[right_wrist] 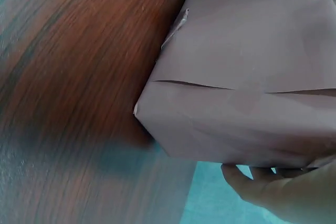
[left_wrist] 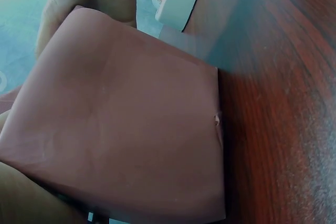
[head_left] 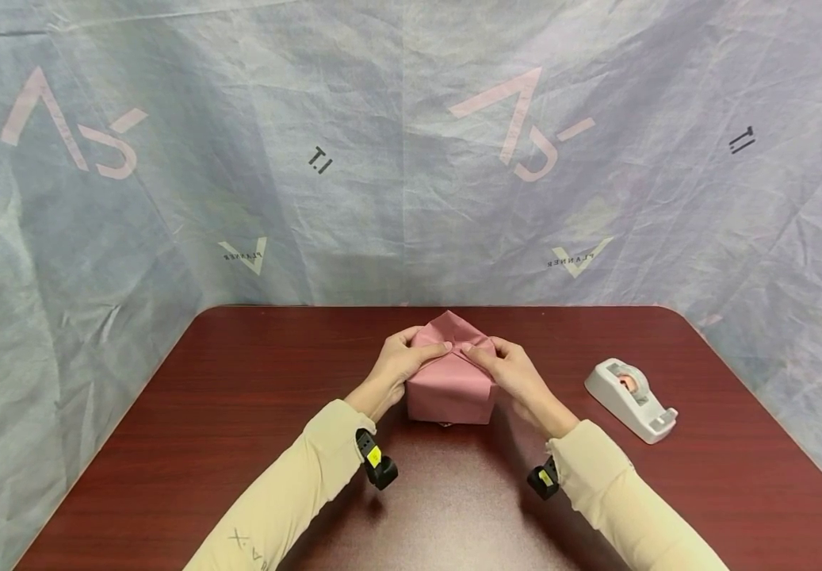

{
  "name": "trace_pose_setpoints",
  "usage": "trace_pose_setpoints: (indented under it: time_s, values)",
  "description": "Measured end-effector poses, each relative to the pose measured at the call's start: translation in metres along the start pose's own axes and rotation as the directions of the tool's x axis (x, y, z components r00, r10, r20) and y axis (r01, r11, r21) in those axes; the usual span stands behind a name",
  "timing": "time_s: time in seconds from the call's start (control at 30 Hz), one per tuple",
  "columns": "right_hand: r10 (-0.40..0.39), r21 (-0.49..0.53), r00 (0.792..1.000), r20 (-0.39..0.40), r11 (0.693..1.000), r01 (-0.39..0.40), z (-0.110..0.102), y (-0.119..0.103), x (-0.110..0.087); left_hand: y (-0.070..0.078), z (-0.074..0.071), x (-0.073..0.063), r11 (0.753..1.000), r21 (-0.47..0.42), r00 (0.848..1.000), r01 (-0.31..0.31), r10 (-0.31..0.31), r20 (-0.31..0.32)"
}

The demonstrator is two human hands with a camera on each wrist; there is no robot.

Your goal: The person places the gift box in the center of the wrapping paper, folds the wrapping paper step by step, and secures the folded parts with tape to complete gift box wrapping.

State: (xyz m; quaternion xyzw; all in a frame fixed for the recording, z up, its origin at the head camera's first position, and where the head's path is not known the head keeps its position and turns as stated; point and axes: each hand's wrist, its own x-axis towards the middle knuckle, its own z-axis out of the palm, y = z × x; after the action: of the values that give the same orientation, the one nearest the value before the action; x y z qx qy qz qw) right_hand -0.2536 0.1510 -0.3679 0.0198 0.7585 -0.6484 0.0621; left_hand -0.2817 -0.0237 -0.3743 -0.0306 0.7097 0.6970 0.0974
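A box wrapped in pink paper (head_left: 451,396) sits on the table in the middle of the head view. At its top, a pointed paper flap (head_left: 449,323) stands up at the back. My left hand (head_left: 399,361) grips the box's left side, its thumb lying over the folded paper on top. From the other side my right hand (head_left: 518,373) holds it the same way, the two thumb tips close together. The right wrist view shows a side of the box (right_wrist: 252,40) with a paper seam slightly gaping, and fingers (right_wrist: 283,190) along an edge.
To the right of the box, a white tape dispenser (head_left: 628,404) with a roll in it stands on the dark red wooden table (head_left: 254,396). Behind the table hangs a grey printed cloth (head_left: 396,214).
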Motion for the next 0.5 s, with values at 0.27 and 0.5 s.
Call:
trace_pose_setpoints:
  time_s: [0.27,0.5]
  values:
    - [0.086,0.111,0.996,0.013,0.990,-0.087,-0.0022,-0.0032,0.0039,0.0008,-0.0013,0.0000,0.998,-0.059,1.000,0.011,-0.011,0.000]
    - [0.095,0.183,0.992,0.087,0.977,-0.110,-0.0085,-0.0032,0.0066,0.0015,-0.0021,0.0008,0.996,-0.088,0.999,0.034,-0.033,0.017]
